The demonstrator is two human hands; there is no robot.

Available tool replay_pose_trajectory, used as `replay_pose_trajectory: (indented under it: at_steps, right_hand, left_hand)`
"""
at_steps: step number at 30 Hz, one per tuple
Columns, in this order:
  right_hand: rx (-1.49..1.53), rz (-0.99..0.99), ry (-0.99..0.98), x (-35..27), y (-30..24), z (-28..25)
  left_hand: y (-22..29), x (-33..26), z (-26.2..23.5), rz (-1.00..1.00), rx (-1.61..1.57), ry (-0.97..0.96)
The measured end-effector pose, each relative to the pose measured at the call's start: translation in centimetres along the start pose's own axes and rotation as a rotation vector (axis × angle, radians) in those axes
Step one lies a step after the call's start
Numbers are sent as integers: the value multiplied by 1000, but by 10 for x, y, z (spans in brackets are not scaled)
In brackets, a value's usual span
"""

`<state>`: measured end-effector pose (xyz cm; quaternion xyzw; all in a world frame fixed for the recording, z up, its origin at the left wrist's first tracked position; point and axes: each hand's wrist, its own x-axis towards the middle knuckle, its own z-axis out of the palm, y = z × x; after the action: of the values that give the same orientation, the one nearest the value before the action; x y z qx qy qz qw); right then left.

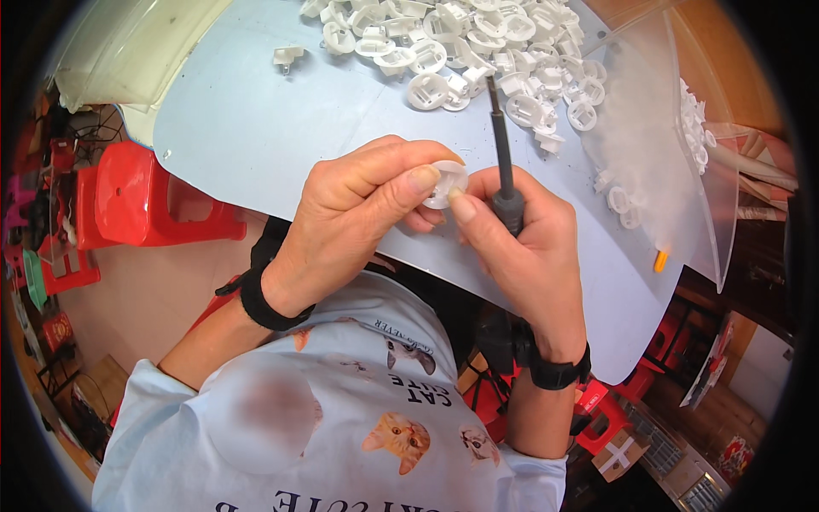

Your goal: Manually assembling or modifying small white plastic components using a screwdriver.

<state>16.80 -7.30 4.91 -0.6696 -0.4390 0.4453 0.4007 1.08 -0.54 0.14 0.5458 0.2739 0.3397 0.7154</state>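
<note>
Between the thumb and fingers of my left hand [345,205] is a small round white plastic piece [447,182], held just over the table's near edge. My right hand [536,247] has a dark-handled screwdriver [502,145] tucked in its fingers, the shaft pointing up and away from me. The right thumb tip also presses against the edge of the white piece. Beyond my hands, a heap of similar white plastic pieces [426,57] is spread over the light blue table [247,128]. One loose piece [287,56] lies apart from the heap, to the left.
A clear plastic bin [636,119] at the right has more white pieces by it and an orange object [660,260] at its lower edge. Another translucent container [128,51] sits at the far left. Red stools [145,192] stand on the floor left of the table.
</note>
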Motion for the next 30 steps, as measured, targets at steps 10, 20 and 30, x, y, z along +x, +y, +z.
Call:
replay_pose_trajectory:
  at_steps: [10, 20, 30]
  right_hand:
    - [-250, -10, 52, -51, 9, -15]
    - [-383, -147, 62, -53, 7, -11]
    - [-517, -264, 141, -49, 12, -8]
  left_hand:
    - [-2, 2, -2, -28, -40, 38]
    - [0, 2, 2, -3, 4, 100]
    - [0, 2, 3, -5, 7, 108]
